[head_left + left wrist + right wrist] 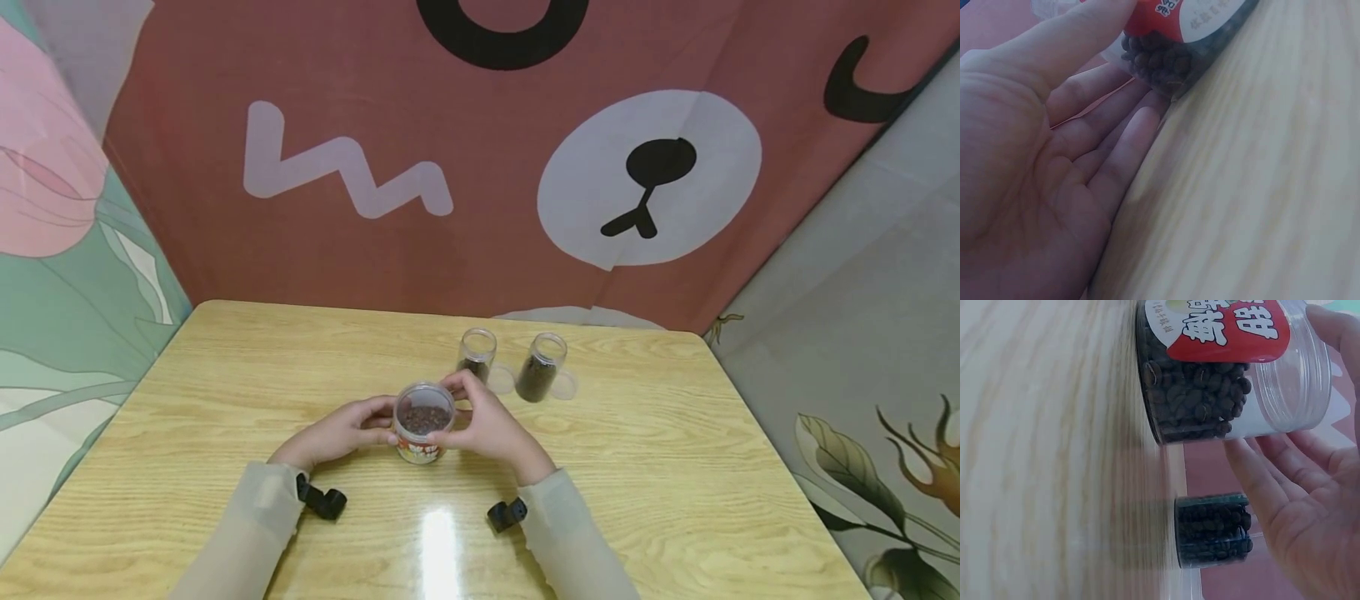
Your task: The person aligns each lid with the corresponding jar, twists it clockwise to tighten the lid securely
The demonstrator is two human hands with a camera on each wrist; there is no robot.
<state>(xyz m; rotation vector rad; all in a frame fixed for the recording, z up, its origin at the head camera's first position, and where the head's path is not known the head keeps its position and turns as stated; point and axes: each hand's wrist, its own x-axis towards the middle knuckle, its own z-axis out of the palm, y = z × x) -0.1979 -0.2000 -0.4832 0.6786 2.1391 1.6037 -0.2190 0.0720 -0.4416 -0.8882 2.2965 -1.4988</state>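
Hands, two, both mine, bare. Left hand (343, 433): thumb on the near side, fingers toward the far side, holding the left flank of a wide, clear plastic cylindrical jar. Right hand (491, 423): thumb at the near side close to the rim, fingers reaching round behind, gripping the right flank. How firmly either hand presses, I cannot tell.

Clear plastic cylindrical jar (418, 442), one: between my hands, upright, mouth uncovered, apparently standing on the pale yellow wood-grained surface (675, 483). Red-and-white printed label (1229, 337) on its wall. Contents: dark brown beans (1204, 394), below the rim, with room above them.

Narrower clear cylindrical jars, two, with dark contents. First narrow jar (472, 364): just beyond my right fingers, partly hidden by them. Second narrow jar (538, 372): farther to the right, past the right hand. Flat translucent round discs, two, apparently lids: near disc (502, 381) beside the first, far disc (565, 385) beside the second, both beyond my right hand.

Step in hand, as I judge it: steadying or placing the wide jar with both hands. Next move, should I lift it: an even squeeze from both flanks, mouth kept level, since nothing covers the beans. Should I leave it standing: both hands eased off together, the right fingers kept clear of the first narrow jar behind them.
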